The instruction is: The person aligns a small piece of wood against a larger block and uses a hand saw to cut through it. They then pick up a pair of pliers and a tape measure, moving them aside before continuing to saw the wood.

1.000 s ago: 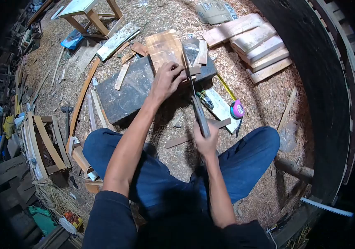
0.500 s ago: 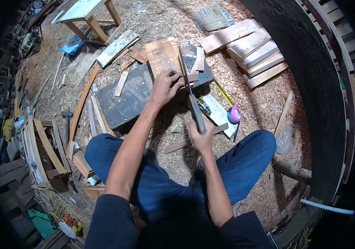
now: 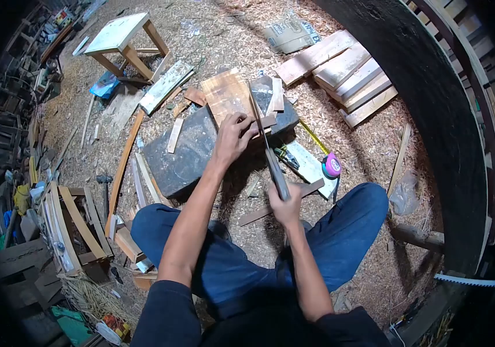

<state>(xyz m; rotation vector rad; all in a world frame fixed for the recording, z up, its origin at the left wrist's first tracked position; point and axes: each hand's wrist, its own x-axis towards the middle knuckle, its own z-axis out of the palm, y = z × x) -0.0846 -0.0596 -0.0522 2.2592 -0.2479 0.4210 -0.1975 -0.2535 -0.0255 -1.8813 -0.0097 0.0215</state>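
Observation:
My right hand (image 3: 286, 202) is closed around the handle of a handsaw (image 3: 276, 170). The long thin blade is seen nearly edge-on, pointing away from me and crossing a narrow dark wood strip (image 3: 267, 122). My left hand (image 3: 232, 139) grips that strip, fingers bent over it, close to the left of the blade. Beneath lies a light brown board (image 3: 224, 95), resting on a dark heavy block (image 3: 181, 162). Under my right hand, a second dark strip (image 3: 254, 216) lies across the floor between my legs.
Pliers (image 3: 286, 156) and a pink tape measure (image 3: 331, 166) with its yellow blade out rest by a white board (image 3: 308, 161). Planks (image 3: 351, 75) are stacked at right. A small table (image 3: 117, 34) stands far left, a hammer (image 3: 104, 180) nearer. Shavings cover the floor.
The whole view has shifted slightly, with the scene sitting a little lower. Both hands keep their holds on the strip and the handsaw, and the blade still crosses the strip.

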